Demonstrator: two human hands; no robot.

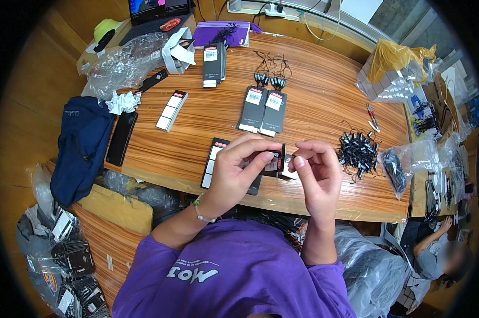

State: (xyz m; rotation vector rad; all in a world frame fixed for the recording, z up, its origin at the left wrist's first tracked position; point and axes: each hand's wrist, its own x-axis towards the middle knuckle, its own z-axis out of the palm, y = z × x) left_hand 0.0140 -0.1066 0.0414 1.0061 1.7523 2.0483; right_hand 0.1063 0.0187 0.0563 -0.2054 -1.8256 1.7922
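My left hand pinches a small black card between thumb and fingers, upright above the table's front edge. Close beside it, my right hand has thumb and fingertips pressed together; whatever lies between them is too small to make out. Beneath my left hand is a black card stack with white labels, partly covered by that hand. Beyond both hands lie two dark grey card stacks, with small corded black pieces at their far ends. A heap of similar corded pieces sits right of my right hand.
On the wooden table are pliers, a black phone, a label strip and another card stack. Plastic bags lie at the right edge. A navy bag hangs over the left edge. A person sits far right.
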